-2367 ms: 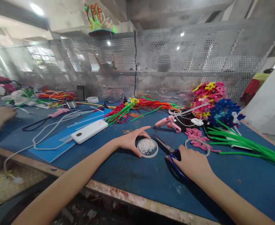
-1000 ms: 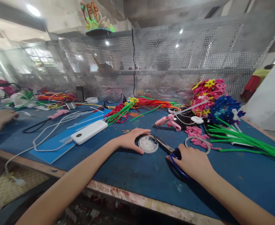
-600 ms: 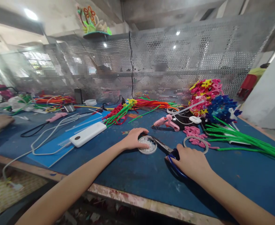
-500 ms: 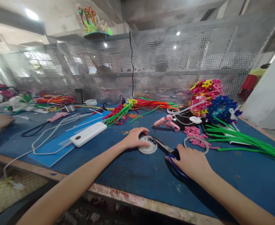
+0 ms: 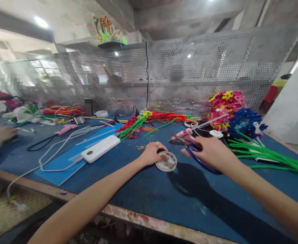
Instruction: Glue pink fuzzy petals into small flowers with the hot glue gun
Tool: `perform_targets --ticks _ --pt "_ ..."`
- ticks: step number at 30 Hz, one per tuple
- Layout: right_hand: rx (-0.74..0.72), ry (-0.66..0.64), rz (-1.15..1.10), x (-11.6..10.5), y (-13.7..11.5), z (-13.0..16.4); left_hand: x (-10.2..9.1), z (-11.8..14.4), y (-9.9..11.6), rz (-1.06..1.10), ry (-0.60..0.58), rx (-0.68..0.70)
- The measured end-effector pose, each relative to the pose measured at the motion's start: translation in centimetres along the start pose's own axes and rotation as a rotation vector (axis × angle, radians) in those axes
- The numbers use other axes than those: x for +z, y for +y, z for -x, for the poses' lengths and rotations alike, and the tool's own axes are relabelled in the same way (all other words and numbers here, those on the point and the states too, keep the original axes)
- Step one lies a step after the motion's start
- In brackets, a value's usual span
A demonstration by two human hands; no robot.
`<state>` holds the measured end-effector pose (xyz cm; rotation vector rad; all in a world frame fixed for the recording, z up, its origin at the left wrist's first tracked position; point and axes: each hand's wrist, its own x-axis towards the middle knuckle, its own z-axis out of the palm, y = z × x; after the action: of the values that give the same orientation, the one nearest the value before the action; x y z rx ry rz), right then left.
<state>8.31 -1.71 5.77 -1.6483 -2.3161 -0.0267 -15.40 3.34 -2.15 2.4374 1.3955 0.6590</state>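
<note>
My left hand (image 5: 152, 153) is closed at a small round dish (image 5: 175, 164) of white beads (image 5: 165, 165) on the table. Its thumb reaches over the rim onto the beads, and the fingers curl round the far side. Raised above the table to the right, my right hand (image 5: 211, 150) grips blue-handled scissors (image 5: 198, 161). Their blades point left and away from me, overlapping a pink glue gun (image 5: 188, 133) in view. Below them a dark shadow falls on the blue tabletop. My right hand hides the spot where pink fuzzy pieces and a round ring showed earlier.
Green pipe cleaners (image 5: 273, 154) fan out at right, before blue (image 5: 245, 122) and pink flower bundles (image 5: 225, 106). A white power bank (image 5: 100, 149) with a cable lies on a blue board (image 5: 60, 174). Another person's hand (image 5: 3, 134) rests at far left. Perforated metal panels (image 5: 113, 74) stand behind.
My right hand has lifted the scissors off the table, up and away from me, over the pink pieces. My left hand stays at the bead dish. The view has shifted slightly.
</note>
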Motion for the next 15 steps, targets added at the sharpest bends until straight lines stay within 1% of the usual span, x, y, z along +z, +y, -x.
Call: perform_targets --ticks 2,4,6,8,10,12,15 --pt "-0.039 0.05 0.08 -1.2 -2.3 -2.2 0.2 0.0 -0.2 -0.006 0.005 0.001" --pt "-0.065 0.041 0.117 -1.8 -4.8 -4.7 0.3 0.1 -0.4 -0.014 0.003 0.007" --pt "0.002 0.004 0.076 -1.5 -7.1 -7.2 0.3 0.3 -0.5 -0.025 -0.004 0.021" --pt "0.022 -0.01 0.056 -0.4 -8.8 -9.6 0.3 0.6 -0.5 -0.04 -0.013 0.039" --pt "0.045 -0.038 0.037 1.1 -10.0 -11.6 0.3 0.9 -0.3 -0.052 -0.029 0.071" --pt "0.079 -0.088 0.018 2.8 -10.8 -13.4 0.4 1.3 0.0 -0.06 -0.062 0.124" --pt "0.152 -0.169 0.0 5.2 -11.7 -15.3 0.5 1.8 0.5 -0.061 -0.142 0.233"
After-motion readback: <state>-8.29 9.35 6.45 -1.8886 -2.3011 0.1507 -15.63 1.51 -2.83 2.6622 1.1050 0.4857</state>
